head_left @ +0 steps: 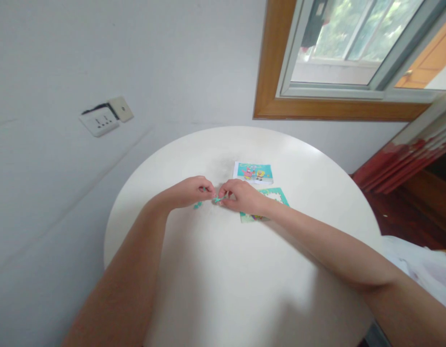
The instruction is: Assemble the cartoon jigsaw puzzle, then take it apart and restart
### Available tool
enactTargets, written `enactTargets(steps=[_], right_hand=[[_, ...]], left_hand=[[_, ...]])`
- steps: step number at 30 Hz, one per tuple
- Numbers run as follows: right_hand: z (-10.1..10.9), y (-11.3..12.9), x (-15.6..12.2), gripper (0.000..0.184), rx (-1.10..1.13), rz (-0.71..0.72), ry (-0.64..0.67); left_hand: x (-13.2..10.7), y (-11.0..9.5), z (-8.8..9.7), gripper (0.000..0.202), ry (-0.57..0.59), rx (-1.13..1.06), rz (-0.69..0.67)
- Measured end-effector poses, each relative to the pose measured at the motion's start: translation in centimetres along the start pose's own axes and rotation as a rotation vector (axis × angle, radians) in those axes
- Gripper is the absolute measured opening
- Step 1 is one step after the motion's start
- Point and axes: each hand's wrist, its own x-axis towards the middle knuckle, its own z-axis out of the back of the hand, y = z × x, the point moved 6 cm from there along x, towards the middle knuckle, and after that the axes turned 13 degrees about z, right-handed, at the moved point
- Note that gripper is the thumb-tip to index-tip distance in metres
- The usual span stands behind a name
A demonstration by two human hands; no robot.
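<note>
Over the white round table [223,279], my left hand [190,192] is pinched, with a bit of teal showing between its thumb and fingers. Facing it, my right hand [242,196] pinches a small teal jigsaw puzzle piece [218,199]. The fingertips of both hands nearly meet at this piece. Another small teal piece [197,205] lies on the table just below my left hand. A teal puzzle board [247,218] with a white jagged-edged area lies partly hidden under my right hand and wrist.
Behind the board lies a picture card [254,172] with cartoon figures on teal. A wall with a socket [101,121] borders the table on the left. A wood-framed window [338,110] is beyond, and a red and white curtain [396,159] hangs at right.
</note>
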Motion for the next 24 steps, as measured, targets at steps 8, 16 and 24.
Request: enactTargets(steps=[8, 16, 24], right_hand=[[4.4, -2.7, -4.2, 0.017, 0.7, -0.198, -0.131], [9.0, -5.6, -10.4, 0.023, 0.439, -0.268, -0.227], [8.9, -8.3, -13.3, 0.017, 0.282, -0.354, -0.196]], left_hand=[[1.5, -5.4, -2.8, 0.037, -0.108, -0.495, -0.098], [-0.1, -10.1, -5.7, 0.019, -0.371, -0.168, -0.361], [-0.2, -11.7, -9.4, 0.033, -0.297, 0.104, -0.422]])
